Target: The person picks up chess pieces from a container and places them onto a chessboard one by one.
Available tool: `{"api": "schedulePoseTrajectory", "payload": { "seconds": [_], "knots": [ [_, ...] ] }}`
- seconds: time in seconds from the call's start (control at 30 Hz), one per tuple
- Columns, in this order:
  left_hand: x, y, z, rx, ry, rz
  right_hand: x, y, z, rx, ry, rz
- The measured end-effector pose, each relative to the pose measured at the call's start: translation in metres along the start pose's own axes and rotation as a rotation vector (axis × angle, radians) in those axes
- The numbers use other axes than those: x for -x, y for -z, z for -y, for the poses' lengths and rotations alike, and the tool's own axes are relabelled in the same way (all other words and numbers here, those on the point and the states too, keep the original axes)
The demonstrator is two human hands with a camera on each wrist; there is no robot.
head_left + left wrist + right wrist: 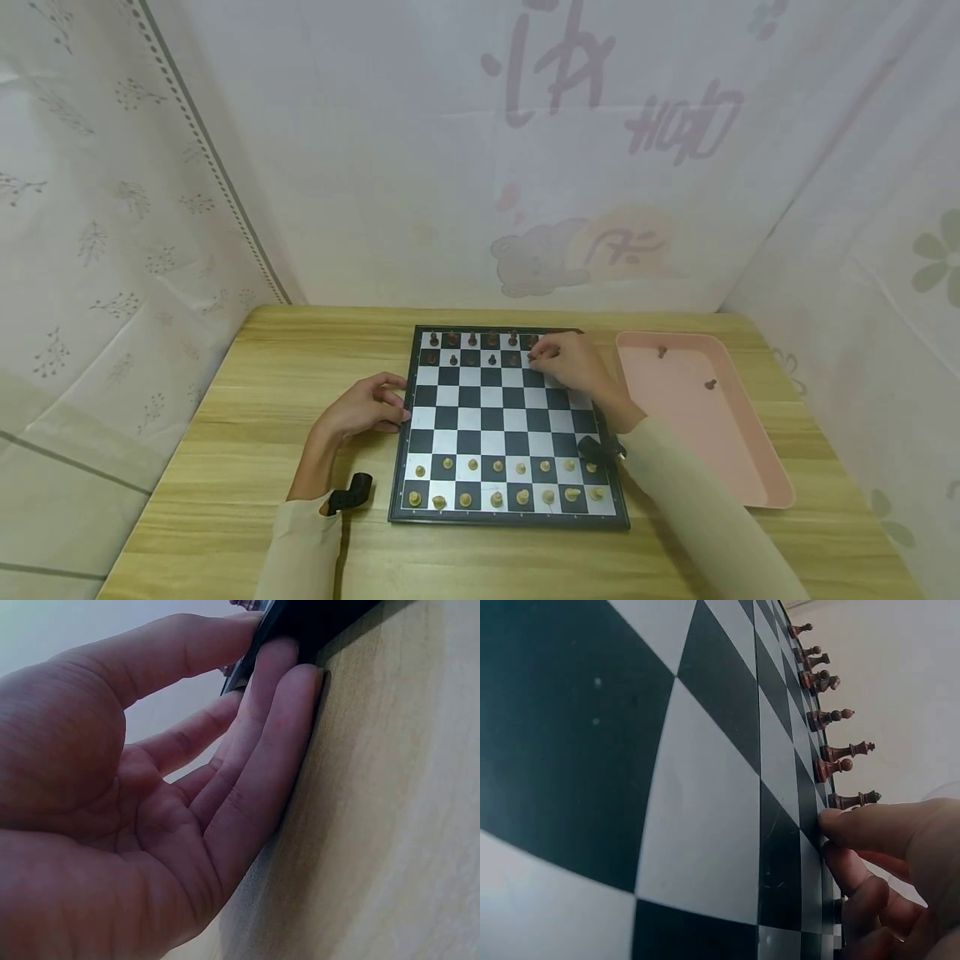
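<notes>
A black-and-white chessboard [491, 396] lies on the wooden table. At its left edge, my left hand [365, 406] holds the rim; in the left wrist view the thumb [187, 649] meets the upper edge while the other fingers lie along the side. Over the far right part of the board, my right hand [572, 360] pinches a small dark red pawn [531, 357] at the second row, largely hidden by the fingertips. Dark red pieces [472, 339] fill the far rows to its left, among them a king [847, 750]. Cream pieces [497, 498] stand in the two near rows.
A pink tray [742, 450] sits right of the board, with two dark red pieces [710, 384] lying in it. Patterned white cloth [420, 167] hangs behind the table [247, 467] and at both sides. My right sleeve [705, 500] passes between board and tray.
</notes>
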State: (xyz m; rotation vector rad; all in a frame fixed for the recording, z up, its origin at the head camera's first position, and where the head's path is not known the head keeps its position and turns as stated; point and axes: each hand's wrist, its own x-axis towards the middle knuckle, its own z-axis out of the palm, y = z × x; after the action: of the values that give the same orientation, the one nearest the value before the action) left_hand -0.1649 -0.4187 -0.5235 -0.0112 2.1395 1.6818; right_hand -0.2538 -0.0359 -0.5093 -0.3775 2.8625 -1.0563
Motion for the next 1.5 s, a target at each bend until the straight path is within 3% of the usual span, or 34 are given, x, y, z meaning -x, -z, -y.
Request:
{"api": "schedulePoseTrajectory", "payload": {
  "seconds": [0.23,0.37,0.57,0.9,1.03,1.2,1.5],
  "knots": [
    [0.002,-0.002,-0.002,0.002,-0.026,0.003,0.004,0.002,0.003,0.031,0.000,-0.009],
    [0.002,-0.003,-0.001,0.004,-0.040,-0.027,0.007,0.006,0.002,0.024,-0.029,-0.004],
    [0.003,-0.002,0.003,-0.023,-0.086,-0.059,0.020,0.031,-0.009,0.012,-0.076,-0.054],
    [0.005,0.002,0.003,-0.087,-0.134,-0.060,0.050,0.094,-0.071,0.020,-0.156,-0.223],
    [0.005,0.002,0.002,-0.080,-0.138,-0.054,0.057,0.111,-0.108,0.095,-0.120,-0.251],
    [0.002,0.002,0.002,-0.082,-0.115,-0.064,0.060,0.121,-0.137,0.148,-0.029,-0.279],
    [0.004,-0.002,0.000,-0.043,-0.120,-0.039,0.059,0.121,-0.152,0.182,-0.023,-0.291]
  ]
}}
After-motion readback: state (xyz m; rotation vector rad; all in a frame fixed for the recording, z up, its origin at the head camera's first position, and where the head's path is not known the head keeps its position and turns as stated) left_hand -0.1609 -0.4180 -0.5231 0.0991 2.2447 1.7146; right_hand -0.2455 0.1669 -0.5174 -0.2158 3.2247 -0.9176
